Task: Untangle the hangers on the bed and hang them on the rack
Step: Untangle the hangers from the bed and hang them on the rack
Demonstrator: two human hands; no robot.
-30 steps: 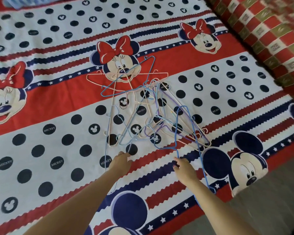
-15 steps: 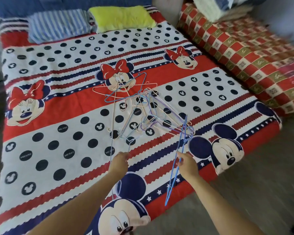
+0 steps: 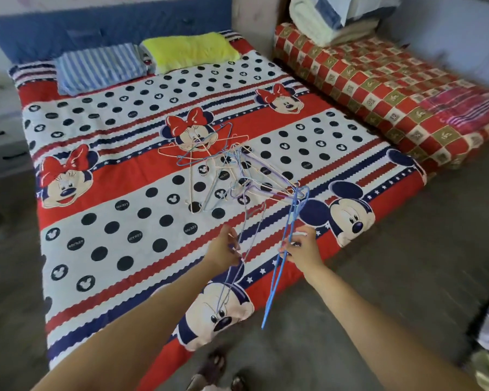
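Blue hanger [image 3: 277, 266] in right hand's [image 3: 304, 249] closed grip, left hand's [image 3: 223, 251] on blurred hanger wires [image 3: 239, 266].

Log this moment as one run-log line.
phase: untangling | left hand: gripping pale hanger | right hand: gripping blue hanger | pile: on bed | rack: unseen

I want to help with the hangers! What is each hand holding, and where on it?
The right hand grips a blue hanger partway along its wire. The left hand pinches a pale purple hanger similarly.
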